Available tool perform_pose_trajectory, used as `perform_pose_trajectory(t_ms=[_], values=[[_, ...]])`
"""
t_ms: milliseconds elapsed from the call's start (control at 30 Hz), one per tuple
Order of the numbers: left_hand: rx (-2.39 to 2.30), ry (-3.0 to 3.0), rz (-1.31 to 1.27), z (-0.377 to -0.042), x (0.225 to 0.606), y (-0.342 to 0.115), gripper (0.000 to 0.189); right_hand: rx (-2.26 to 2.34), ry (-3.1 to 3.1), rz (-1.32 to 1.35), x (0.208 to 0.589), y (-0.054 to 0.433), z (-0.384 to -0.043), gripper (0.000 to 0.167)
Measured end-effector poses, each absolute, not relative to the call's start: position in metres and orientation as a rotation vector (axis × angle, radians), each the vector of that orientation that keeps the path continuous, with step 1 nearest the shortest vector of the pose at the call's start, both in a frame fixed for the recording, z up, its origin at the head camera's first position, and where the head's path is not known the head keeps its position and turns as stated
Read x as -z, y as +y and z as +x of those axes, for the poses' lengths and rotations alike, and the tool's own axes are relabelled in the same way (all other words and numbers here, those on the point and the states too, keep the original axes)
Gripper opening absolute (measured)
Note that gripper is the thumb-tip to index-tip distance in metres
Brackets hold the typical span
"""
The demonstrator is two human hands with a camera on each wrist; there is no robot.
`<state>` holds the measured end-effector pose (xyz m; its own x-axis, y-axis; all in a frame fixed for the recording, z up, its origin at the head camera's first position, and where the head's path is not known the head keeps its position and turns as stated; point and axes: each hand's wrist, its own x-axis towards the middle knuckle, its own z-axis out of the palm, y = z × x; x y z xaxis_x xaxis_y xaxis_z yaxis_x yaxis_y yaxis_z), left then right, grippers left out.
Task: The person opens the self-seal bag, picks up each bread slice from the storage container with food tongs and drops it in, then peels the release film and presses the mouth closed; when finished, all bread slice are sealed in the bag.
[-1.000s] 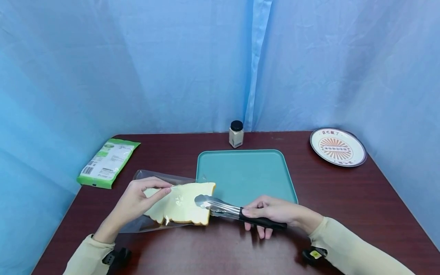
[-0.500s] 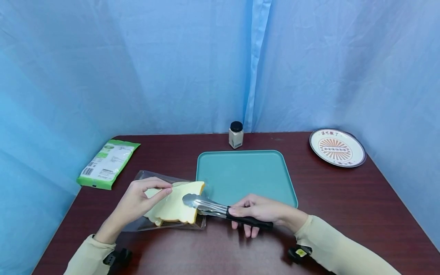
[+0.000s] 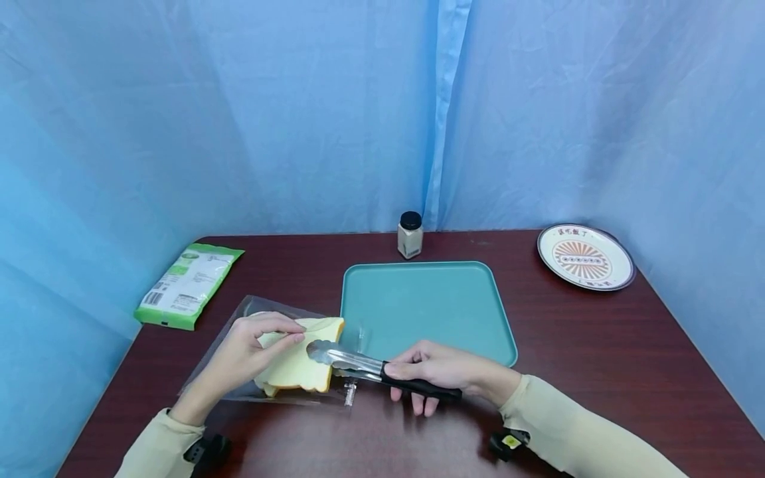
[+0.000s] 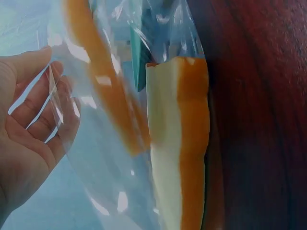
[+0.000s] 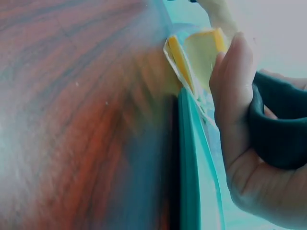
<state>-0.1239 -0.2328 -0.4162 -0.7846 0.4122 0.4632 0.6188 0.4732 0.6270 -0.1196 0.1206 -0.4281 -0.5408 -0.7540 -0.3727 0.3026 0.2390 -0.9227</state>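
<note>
In the head view, my left hand (image 3: 257, 348) pinches the film of a clear plastic bag (image 3: 254, 307) between thumb and fingertips, lifting it. My right hand (image 3: 433, 372) holds metal tongs (image 3: 352, 360) by their black handle. The tongs' tips grip the right part of a pale bread slice (image 3: 299, 368) with an orange-brown crust, which lies within the bag's mouth. Through the film, the left wrist view shows that slice's crust (image 4: 105, 81) standing apart from another piece of bread (image 4: 192, 120) lower in the bag. My left hand partly covers the bread from above.
A teal tray (image 3: 424, 299) lies just right of the bag. Behind it stands a black-capped jar (image 3: 410, 236). A green-and-white packet (image 3: 186, 285) is at the back left, a patterned plate (image 3: 586, 257) at the back right. Blue curtains (image 3: 323, 119) enclose the brown table (image 3: 574, 345).
My right hand, the tongs and the bread slice have moved left, carrying the slice deeper into the bag. My left hand has shifted slightly right, still pinching the film.
</note>
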Motion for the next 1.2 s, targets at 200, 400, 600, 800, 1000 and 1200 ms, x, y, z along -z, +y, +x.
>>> perform_pose_trajectory(t_ms=[200,400,600,800,1000,1200], values=[[1.21,-2.458,-0.892,-0.123,0.414,-0.23,0.02,1.478,1.627,-0.41,0.431,0.11,-0.117,0.038],[1.225,-2.464,-0.914,-0.123,0.414,-0.227,0.02,1.474,1.64,-0.394,0.429,0.102,-0.118,0.036],[1.221,-2.465,-0.938,-0.123,0.413,-0.227,0.021,1.439,1.68,-0.409,0.425,0.094,-0.122,0.036],[1.194,-2.451,-0.964,-0.125,0.413,-0.225,0.019,1.422,1.697,-0.409,0.422,0.084,-0.126,0.035],[1.124,-2.458,-0.939,-0.121,0.411,-0.222,0.019,1.416,1.718,-0.396,0.424,0.074,-0.128,0.033],[1.185,-2.459,-0.947,-0.121,0.414,-0.221,0.023,1.441,1.697,-0.394,0.421,0.068,-0.13,0.033]])
